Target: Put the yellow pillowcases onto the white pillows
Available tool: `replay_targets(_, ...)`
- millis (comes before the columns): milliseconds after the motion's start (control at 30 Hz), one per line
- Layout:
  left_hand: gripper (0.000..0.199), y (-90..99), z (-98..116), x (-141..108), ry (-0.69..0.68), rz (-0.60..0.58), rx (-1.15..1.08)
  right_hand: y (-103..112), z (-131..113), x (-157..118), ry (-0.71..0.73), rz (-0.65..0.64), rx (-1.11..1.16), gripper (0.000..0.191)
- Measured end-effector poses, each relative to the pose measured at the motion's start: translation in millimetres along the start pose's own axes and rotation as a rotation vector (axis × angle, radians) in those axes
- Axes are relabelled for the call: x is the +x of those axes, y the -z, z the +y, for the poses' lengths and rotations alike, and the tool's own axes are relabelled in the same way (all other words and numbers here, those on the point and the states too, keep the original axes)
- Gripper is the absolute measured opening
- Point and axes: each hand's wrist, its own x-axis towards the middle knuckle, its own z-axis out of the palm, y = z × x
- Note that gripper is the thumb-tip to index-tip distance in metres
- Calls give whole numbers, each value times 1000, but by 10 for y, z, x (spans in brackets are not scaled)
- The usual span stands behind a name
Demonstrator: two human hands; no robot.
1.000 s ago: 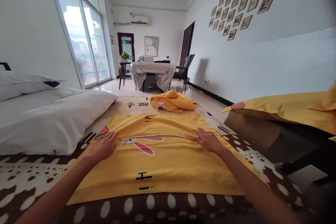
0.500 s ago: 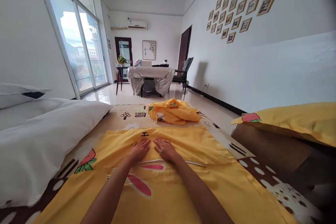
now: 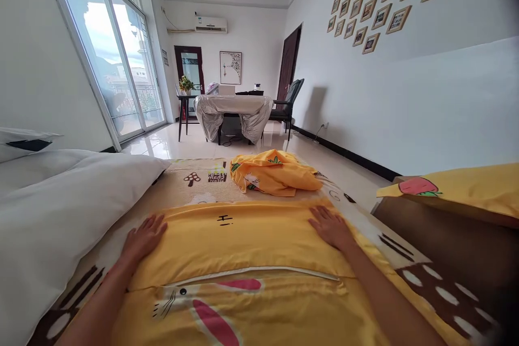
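Note:
A yellow cloth [image 3: 243, 235] with a rabbit print, a small "Hi" and a long pale-edged opening lies spread on a patterned blanket [image 3: 194, 194]. My left hand [image 3: 146, 235] rests flat at the cloth's upper left edge, fingers apart. Near its upper right corner my right hand [image 3: 330, 226] presses flat, fingers spread. Neither hand holds anything. Beyond the cloth's far edge sits a crumpled yellow cloth [image 3: 275, 174] with leafy prints.
White pillows [image 3: 81, 200] lie at the left. A yellow pillow [image 3: 466, 189] is at the right above a brown surface. Farther off stand a covered table [image 3: 233, 102] and a dark chair [image 3: 287, 105].
Both hands have moved apart from the middle, the left one to the left edge and the right one to the right. The top of the cloth looks flatter, and "Hi" now shows whole.

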Motion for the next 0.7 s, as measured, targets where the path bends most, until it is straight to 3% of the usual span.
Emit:
replay_targets(67,60,-7,-178,8,28,6,23,8,226,9,-56,17,-23,61)
replay_targets(167,59,-23,-269,7,39,14,53,-31,397,41,-115,31,-69,62)
replay_targets(333,58,-12,-198,-38,45,31,92,-61,333,24,-148,46,-101,61)
replay_targets(467,55,148,-112,-177,26,40,125,84,208,-91,-201,73,-88,55)
replay_targets(600,53,381,185,-221,-46,88,177,295,-66,-103,-172,109,-43,43)
replay_targets(700,58,462,729,-144,-151,52,158,397,-579,5,-55,125,15,35)
